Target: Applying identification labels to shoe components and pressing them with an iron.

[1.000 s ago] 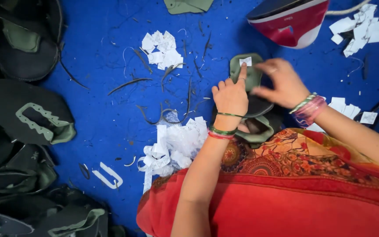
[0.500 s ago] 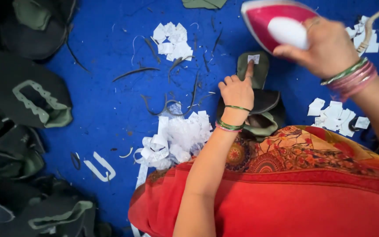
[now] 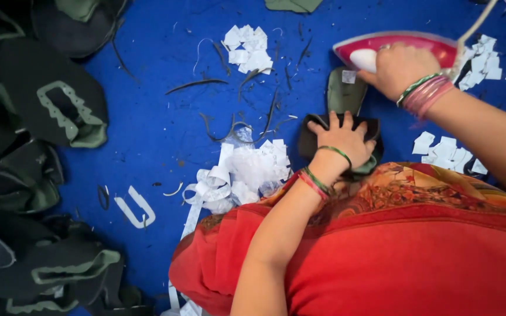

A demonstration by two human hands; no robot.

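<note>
Blue cloth covers the worktop [image 3: 147, 134], strewn with dark thread-like trimmings and scraps of white paper.

At its far right, the right hand [image 3: 398, 69] has its grip closed around the pale handle of a red-and-pink iron [image 3: 402, 45], fingers wrapped over the top; the iron lies with its pointed nose to the left, and a light cord [image 3: 474, 26] runs up from its rear to the far right corner. Green and pink bangles circle that wrist.

Just near of the iron's nose lies a dark green fabric piece [image 3: 342, 96] with a small white patch [image 3: 349, 76] at its far end, right beside the right hand's knuckles. The left hand [image 3: 342, 139] presses flat on the near end of this fabric, fingers spread and holding nothing, only pinning the cloth down; a black edge of the piece shows on either side of the palm. Green and red bangles sit on this wrist too, and a red patterned garment fills the near right of the scene.

Left of the left hand, a heap of curled white paper backing [image 3: 244, 172] lies touching the forearm. Further scraps sit at the far middle [image 3: 247, 50], beside the iron's rear [image 3: 487, 55] and near the right forearm [image 3: 443, 152]. A white U-shaped cut-out [image 3: 136, 208] lies alone further left. Stacks of dark shoe-upper pieces [image 3: 54, 111] with pale green edging crowd the left border.
</note>
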